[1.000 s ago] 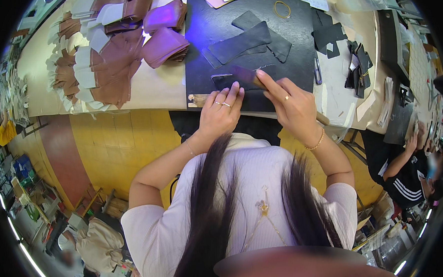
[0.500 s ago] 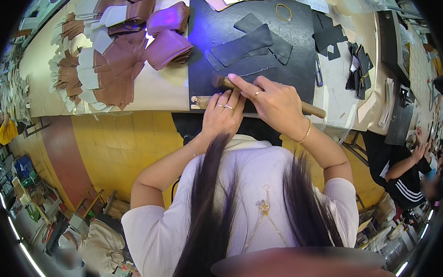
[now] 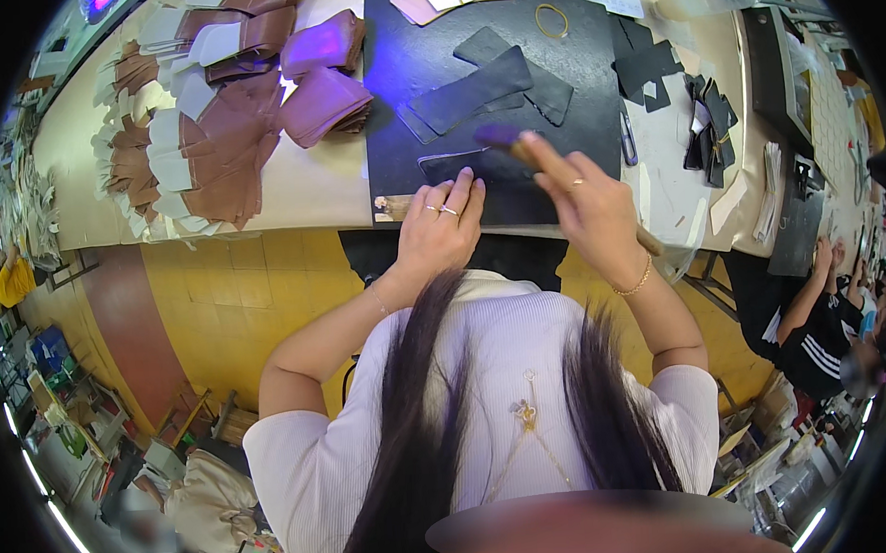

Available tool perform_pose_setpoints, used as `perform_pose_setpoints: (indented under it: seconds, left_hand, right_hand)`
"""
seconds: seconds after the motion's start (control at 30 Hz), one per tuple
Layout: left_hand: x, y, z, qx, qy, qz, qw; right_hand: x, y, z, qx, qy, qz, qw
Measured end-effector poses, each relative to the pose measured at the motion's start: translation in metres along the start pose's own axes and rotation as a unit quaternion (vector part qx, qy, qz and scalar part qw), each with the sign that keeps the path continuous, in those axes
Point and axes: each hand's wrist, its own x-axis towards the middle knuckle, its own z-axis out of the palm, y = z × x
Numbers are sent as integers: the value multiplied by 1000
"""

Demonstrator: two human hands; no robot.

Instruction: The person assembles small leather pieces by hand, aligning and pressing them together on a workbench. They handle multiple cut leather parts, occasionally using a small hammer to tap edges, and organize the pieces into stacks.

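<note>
My right hand (image 3: 592,209) is closed round the wooden handle of a hammer (image 3: 647,240). The dark, blurred hammer head is up over the black work board (image 3: 577,64), to the left of that hand. My left hand (image 3: 432,227) lies at the board's near edge, fingers stretched out. Its fingertips rest on or beside a narrow black leather piece (image 3: 447,165) with a pale edge line. Further up the board, several black leather pieces (image 3: 475,92) overlap.
Fanned stacks of brown leather pieces (image 3: 230,137) cover the left of the table. Pinkish pieces (image 3: 414,6) and a yellow ring-shaped band (image 3: 552,20) lie at the far side. A blue pen-like tool (image 3: 628,139) and a black bundle (image 3: 713,127) are right. Other people work nearby.
My right hand has moved right and slightly nearer me, and the hammer head has swung away from my left fingers. The narrow black piece now shows beyond my left fingertips.
</note>
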Motion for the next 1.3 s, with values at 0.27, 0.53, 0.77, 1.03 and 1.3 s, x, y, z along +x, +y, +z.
perform_pose_setpoints:
  seconds: [0.27, 0.53, 0.77, 1.03, 1.3]
  left_hand:
    - [15, 6, -3, 25, -29, -9, 999]
    - [25, 1, -9, -4, -47, -7, 999]
    - [39, -2, -16, -28, -69, -22, 997]
    - [41, -5, -19, -43, -86, -25, 995]
    - [47, -8, -19, -82, -76, -94, 989]
  right_hand:
    - [-14, 13, -5, 21, 61, 52, 997]
    - [-21, 20, -3, -12, 84, 90, 992]
    - [-29, 21, -3, 23, 108, 111, 988]
    - [-53, 14, -2, 27, 72, 118, 990]
    - [-72, 11, 4, 63, 81, 121, 987]
